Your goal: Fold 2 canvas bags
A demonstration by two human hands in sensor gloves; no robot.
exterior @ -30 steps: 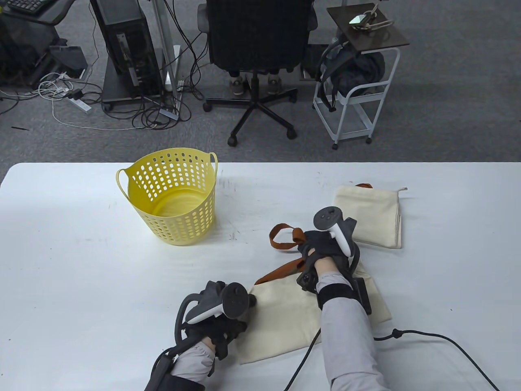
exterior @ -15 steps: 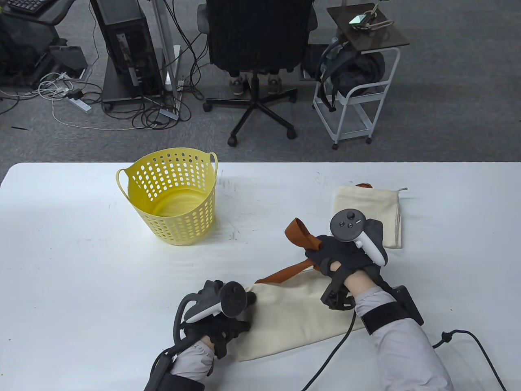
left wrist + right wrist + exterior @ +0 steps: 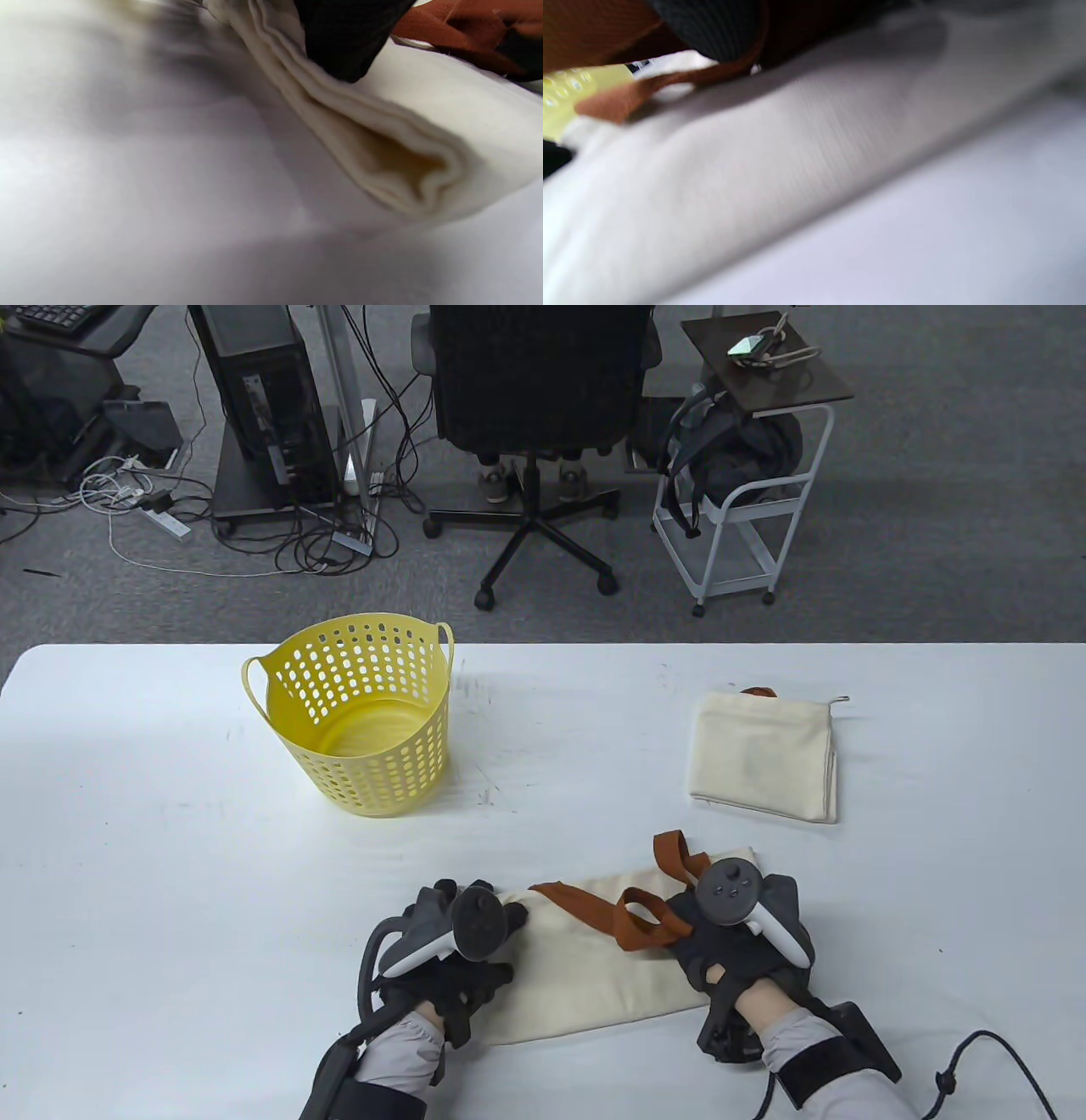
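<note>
Right hand [image 3: 730,942] pulled brown straps [image 3: 649,920] back onto near bag [image 3: 585,976].

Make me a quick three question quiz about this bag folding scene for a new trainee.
1. True or false: the yellow basket holds a folded bag.
2. The brown straps are by which hand? A) left hand B) right hand
3. How many canvas bags are on the table?

Key: 1 false. 2 B. 3 two: the folded bag and the near bag.
</note>
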